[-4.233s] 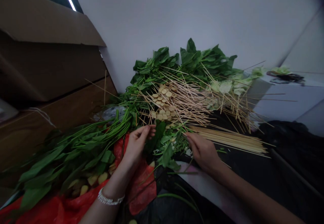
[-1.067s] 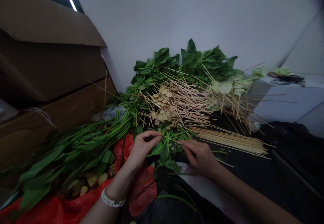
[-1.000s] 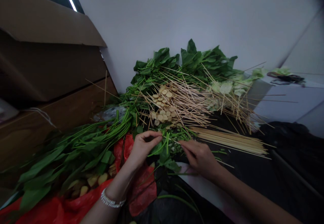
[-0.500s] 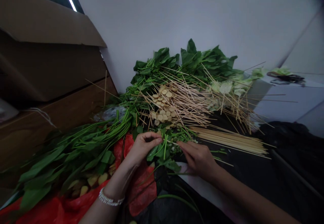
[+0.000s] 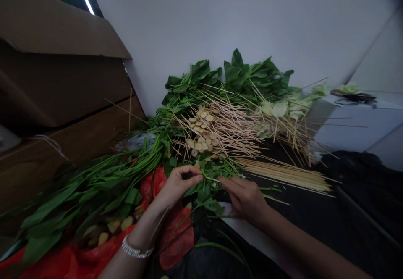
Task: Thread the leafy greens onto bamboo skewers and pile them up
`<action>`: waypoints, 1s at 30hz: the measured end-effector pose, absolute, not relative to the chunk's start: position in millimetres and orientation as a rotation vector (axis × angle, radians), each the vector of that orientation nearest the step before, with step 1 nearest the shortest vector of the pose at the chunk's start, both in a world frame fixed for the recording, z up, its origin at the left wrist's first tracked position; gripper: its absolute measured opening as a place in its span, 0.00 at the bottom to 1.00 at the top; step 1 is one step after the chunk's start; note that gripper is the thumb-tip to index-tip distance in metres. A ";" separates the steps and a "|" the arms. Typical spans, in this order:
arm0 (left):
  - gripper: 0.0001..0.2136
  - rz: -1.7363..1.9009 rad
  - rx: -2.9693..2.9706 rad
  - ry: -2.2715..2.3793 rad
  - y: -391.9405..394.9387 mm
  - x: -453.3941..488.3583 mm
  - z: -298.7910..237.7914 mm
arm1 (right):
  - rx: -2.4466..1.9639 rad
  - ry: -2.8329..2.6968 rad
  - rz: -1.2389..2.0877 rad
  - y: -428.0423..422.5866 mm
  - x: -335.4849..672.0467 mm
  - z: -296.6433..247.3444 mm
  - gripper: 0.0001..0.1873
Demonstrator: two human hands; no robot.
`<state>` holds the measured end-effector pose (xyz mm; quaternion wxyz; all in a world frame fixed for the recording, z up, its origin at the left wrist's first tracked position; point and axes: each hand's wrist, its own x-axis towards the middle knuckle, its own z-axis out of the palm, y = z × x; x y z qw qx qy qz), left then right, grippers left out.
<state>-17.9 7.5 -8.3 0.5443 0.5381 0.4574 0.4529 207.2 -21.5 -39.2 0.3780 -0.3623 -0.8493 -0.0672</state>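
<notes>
My left hand [image 5: 184, 183] pinches a green vegetable stem [image 5: 203, 172] between thumb and forefinger. My right hand [image 5: 244, 193] is closed on a thin bamboo skewer [image 5: 213, 180], whose end reaches across to the stem at my left fingertips. Whether the point has gone through the stem is too small to tell. Under both hands lies a heap of leafy greens and cut stems [image 5: 206, 197]. Just beyond are skewers threaded with pale round slices [image 5: 201, 144], and a bundle of bare skewers [image 5: 289, 176] lies to the right of them.
Long leafy greens [image 5: 85, 186] spread over a red plastic bag [image 5: 78, 260] at left, with yellowish pieces [image 5: 115, 225] beside them. More greens [image 5: 261, 75] and skewered pale leaves [image 5: 280, 109] lie against the white wall. A cardboard box [image 5: 63, 77] stands at upper left.
The green stem at my left fingertips, which hung long and upright, now shows only as a short bit there. My right hand has shifted slightly left with the skewer.
</notes>
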 end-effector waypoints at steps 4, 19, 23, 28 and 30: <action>0.12 1.013 1.456 0.986 4.9 -16.2 -4.7 | -0.919 -2.153 -0.095 -22.8 205.7 -39.3 0.17; 0.18 0.818 1.404 0.827 2.3 -14.3 -13.0 | -0.816 -2.034 0.242 -28.8 197.7 -23.9 0.12; 0.20 0.802 1.419 0.852 0.0 -9.7 -9.5 | -0.858 -2.080 0.194 -29.2 198.3 -29.8 0.13; 0.21 0.812 1.418 0.886 -1.3 -5.4 -6.4 | -0.924 -2.140 0.202 -29.6 200.3 -34.1 0.13; 0.21 0.793 1.404 0.880 -1.2 -5.4 -7.0 | -0.940 -2.169 0.178 -30.1 201.1 -35.7 0.14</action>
